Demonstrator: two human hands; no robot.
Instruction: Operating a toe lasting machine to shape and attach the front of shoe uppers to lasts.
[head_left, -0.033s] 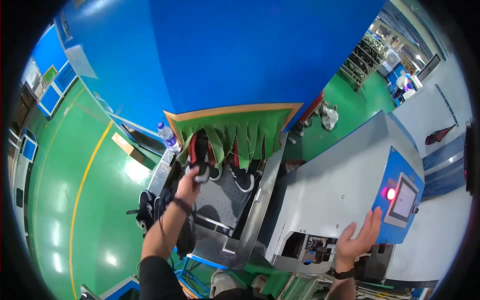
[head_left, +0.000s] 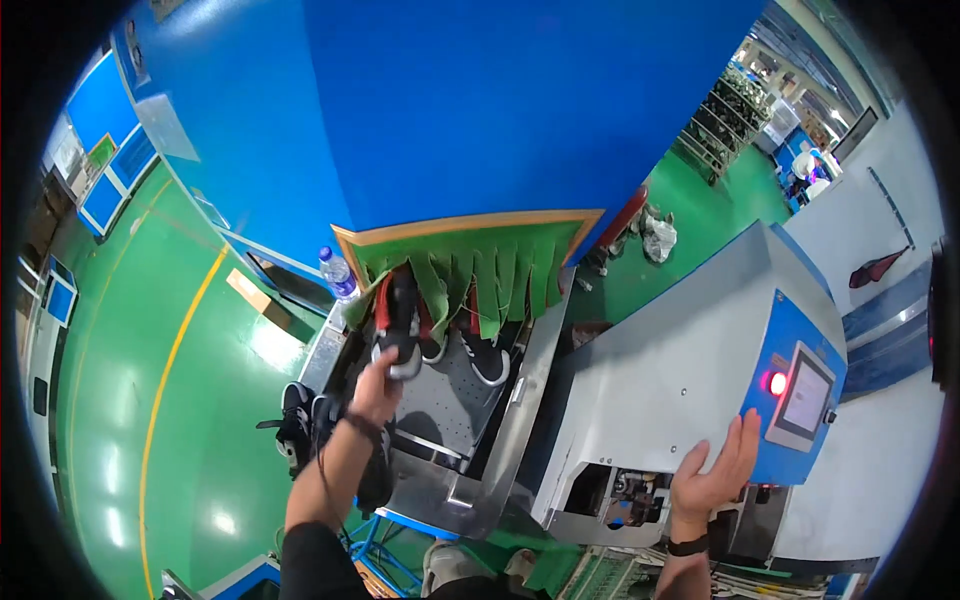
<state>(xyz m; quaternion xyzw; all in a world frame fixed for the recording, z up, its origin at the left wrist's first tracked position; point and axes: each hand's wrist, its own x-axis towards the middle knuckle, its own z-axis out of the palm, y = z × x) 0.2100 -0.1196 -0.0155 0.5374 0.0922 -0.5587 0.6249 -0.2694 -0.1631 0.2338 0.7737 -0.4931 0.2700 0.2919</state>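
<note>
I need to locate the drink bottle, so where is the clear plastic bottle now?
In the head view the clear plastic bottle stands left of centre, at the left corner of the green strip curtain, above the left hand and the shoe it holds.

Glossy green floor (head_left: pixel 120 400) with yellow line (head_left: pixel 165 375), tall blue wall (head_left: pixel 480 110).
</note>
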